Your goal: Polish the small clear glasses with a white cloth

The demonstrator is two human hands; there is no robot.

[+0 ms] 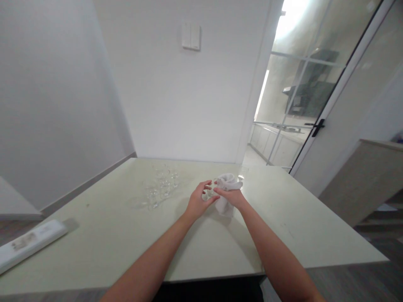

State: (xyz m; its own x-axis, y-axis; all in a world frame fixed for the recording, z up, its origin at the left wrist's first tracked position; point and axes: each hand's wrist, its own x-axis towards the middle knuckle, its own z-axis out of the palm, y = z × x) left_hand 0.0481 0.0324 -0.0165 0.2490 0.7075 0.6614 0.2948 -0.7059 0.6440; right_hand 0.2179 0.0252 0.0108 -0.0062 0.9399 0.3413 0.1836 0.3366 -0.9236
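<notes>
Glass (208,193) in left hand (199,199) grip, cloth (225,206) in right hand (231,195) grip, clear glasses (165,189) leftward.

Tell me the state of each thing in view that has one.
Left hand, curled around a clear glass
Right hand, gripping the white cloth
White cloth, crumpled
Glasses at left, clustered
Far glass, standing
Glass door, open or shut unclear
Wall switch, position unclear

The cloth (227,181) is white, the tabletop (107,239) pale greenish cream.
</notes>
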